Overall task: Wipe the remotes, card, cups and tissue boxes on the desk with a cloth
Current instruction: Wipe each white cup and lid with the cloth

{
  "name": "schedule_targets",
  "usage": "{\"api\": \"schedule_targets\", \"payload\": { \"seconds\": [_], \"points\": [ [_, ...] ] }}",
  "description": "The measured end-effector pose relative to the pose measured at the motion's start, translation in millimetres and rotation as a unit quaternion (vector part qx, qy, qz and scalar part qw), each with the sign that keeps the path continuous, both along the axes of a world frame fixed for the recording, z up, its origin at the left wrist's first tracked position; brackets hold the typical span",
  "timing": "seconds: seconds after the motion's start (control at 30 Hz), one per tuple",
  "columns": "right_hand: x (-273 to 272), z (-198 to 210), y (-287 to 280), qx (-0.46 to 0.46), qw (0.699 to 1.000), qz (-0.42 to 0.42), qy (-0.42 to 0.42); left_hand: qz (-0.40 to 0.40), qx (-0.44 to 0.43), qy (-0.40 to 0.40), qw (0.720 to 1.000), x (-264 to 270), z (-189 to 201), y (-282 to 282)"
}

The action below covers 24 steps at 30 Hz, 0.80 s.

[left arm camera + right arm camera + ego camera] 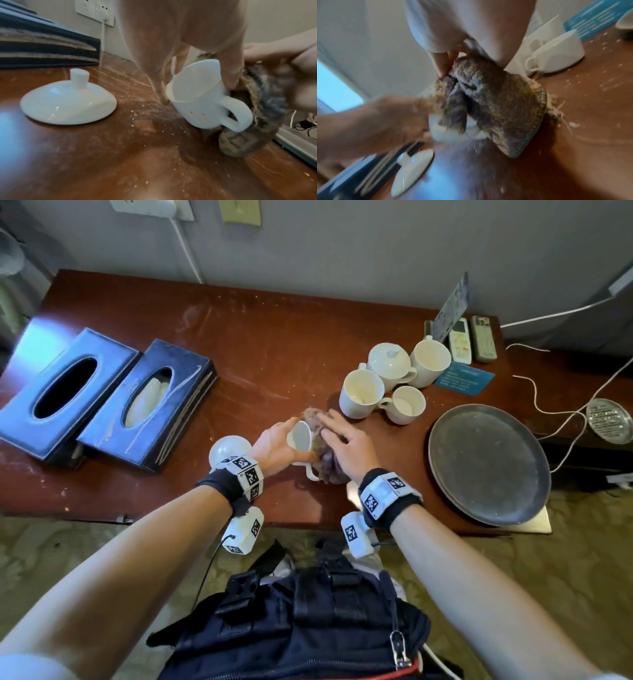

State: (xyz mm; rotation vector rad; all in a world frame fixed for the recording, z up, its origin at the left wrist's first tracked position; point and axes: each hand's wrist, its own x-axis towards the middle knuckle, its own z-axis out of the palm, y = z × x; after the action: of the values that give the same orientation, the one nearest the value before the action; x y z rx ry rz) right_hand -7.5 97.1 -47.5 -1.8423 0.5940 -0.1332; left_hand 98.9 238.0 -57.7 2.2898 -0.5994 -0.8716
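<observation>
Now left hand point(274, 445) grip curled round tilted white cup point(200, 100); right hand point(346, 445) fingers straight, pressing cloth point(496, 102) against it.

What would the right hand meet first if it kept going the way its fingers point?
The right hand points up-left over the cloth. Beyond the cloth's far end the bare desk looks free up to the wall, though depth is unclear.

A dusty red-brown desk point(274, 337) stands against a grey wall point(376, 251); below the desk's near edge, patterned beige carpet point(565, 559).
</observation>
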Motion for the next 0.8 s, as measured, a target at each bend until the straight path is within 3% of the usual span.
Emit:
{"api": "schedule_targets", "payload": {
  "seconds": [0.17, 0.27, 0.4, 0.6, 0.8],
  "points": [
    [11, -24, 16, -0.048, 0.998, 0.033, -0.007, 0.031, -0.014, 0.030, 0.999, 0, -11, 10],
    [18, -32, 7, -0.015, 1.000, -0.018, -0.005, 0.039, -0.022, 0.040, 0.998, -2, -12, 11],
    [25, -27, -12, -0.012, 0.996, -0.061, 0.060, 0.023, -0.012, 0.032, 0.999, -1, -9, 4],
    [-1, -23, 16, -0.136, 0.985, 0.037, -0.100, 0.044, -0.028, 0.057, 0.997, 3, -11, -1],
    [6, -29, -6, 0.026, 0.998, -0.059, -0.022, 0.038, -0.004, 0.055, 0.998, 4, -14, 3]
  ]
}}
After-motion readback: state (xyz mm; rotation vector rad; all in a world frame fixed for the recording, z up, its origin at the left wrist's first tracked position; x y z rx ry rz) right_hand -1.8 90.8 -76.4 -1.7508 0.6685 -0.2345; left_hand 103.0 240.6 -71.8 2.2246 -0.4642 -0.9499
